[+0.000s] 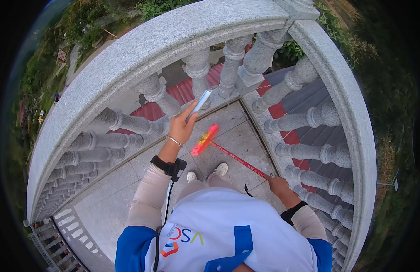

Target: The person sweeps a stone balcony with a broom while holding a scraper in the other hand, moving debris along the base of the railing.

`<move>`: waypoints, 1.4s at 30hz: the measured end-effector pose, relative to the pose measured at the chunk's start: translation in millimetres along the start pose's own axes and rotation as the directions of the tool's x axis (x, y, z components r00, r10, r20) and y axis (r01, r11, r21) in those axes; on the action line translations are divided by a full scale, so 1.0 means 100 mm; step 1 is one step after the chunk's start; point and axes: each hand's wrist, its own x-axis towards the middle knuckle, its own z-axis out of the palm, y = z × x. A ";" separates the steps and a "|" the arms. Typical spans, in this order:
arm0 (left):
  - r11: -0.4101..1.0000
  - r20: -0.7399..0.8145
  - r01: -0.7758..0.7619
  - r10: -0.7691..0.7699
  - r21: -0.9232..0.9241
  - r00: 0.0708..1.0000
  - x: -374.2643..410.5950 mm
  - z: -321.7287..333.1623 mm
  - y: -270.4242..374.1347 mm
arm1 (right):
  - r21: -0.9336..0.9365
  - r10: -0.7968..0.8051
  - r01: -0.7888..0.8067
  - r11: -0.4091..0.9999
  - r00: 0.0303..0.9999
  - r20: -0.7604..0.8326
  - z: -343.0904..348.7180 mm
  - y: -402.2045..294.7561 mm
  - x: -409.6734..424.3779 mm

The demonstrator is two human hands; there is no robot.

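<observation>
My right hand (279, 187) grips the red printed handle (239, 159) of a push-type broom near its end. The broom head (206, 140), with pink and yellow bristles, is out over the floor ahead of my feet; whether the bristles touch the floor cannot be told. My left hand (183, 125) is raised, its fingers closed around a light-blue and white bar-like thing (199, 104). That thing points toward the balusters, and its lower part is hidden by the hand. Below my left wrist, a narrow pale strip shows beside my leg.
A grey stone balustrade meets in a corner before me, with a thick handrail (169, 32) and turned balusters (196, 73). Tiles (118, 176) cover the floor, and a dark groove (259, 136) follows its edge. Outside are red and grey roofing (308, 91) and greenery.
</observation>
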 end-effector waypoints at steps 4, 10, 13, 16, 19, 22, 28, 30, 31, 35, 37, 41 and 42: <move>0.997 -0.003 0.078 -0.078 -0.017 0.997 -0.19 0.11 -0.11 | -0.010 -0.063 0.063 0.998 0.998 0.005 -0.24 0.06 0.12; 0.988 0.018 0.157 -0.156 -0.016 0.988 -0.62 0.12 -0.37 | 0.049 -0.004 0.007 0.999 0.998 -0.056 -0.54 0.45 0.89; 0.974 0.032 0.226 -0.226 0.001 0.974 -0.83 0.07 -0.44 | 0.117 0.093 -0.077 0.990 0.986 -0.140 -0.55 0.75 1.15; 0.923 0.072 0.384 -0.384 0.021 0.920 -0.93 -0.02 -0.39 | 0.126 0.087 -0.065 0.990 0.981 -0.176 -0.39 0.90 1.19; 0.963 -0.045 0.269 -0.269 -0.001 0.962 -0.99 -0.11 -0.47 | 0.114 0.158 -0.136 0.984 0.964 -0.215 -0.28 0.90 1.11; 0.978 -0.117 0.209 -0.207 0.009 0.971 -0.97 -0.25 -0.48 | 0.186 0.227 -0.190 0.964 0.952 -0.205 -0.33 0.92 1.06; 0.979 -0.140 0.204 -0.201 0.009 0.970 -0.99 -0.45 -0.45 | 0.109 0.217 -0.198 0.974 0.953 -0.212 -0.44 0.47 0.76; 0.970 -0.125 0.244 -0.244 -0.016 0.962 -1.04 -0.48 -0.49 | 0.101 0.175 -0.159 0.982 0.970 -0.171 -0.55 0.44 0.56; 0.964 -0.116 0.265 -0.267 -0.029 0.957 -1.06 -0.48 -0.51 | 0.085 0.169 -0.157 0.984 0.973 -0.158 -0.58 0.42 0.56; 0.974 -0.118 0.226 -0.225 -0.007 0.967 -1.05 -0.40 -0.59 | 0.030 0.206 -0.204 0.978 0.961 -0.184 -0.70 0.55 0.90; 0.970 -0.092 0.242 -0.240 0.013 0.966 -1.06 -0.41 -0.60 | 0.044 0.226 -0.222 0.974 0.952 -0.207 -0.62 0.62 1.05; 0.962 -0.054 0.268 -0.271 -0.048 0.961 -1.01 -0.32 -0.58 | 0.164 0.271 -0.244 0.956 0.948 -0.169 -0.13 0.79 1.03; 0.963 -0.060 0.262 -0.265 -0.058 0.962 -0.99 -0.31 -0.58 | 0.184 0.287 -0.257 0.949 0.943 -0.166 0.03 0.75 1.01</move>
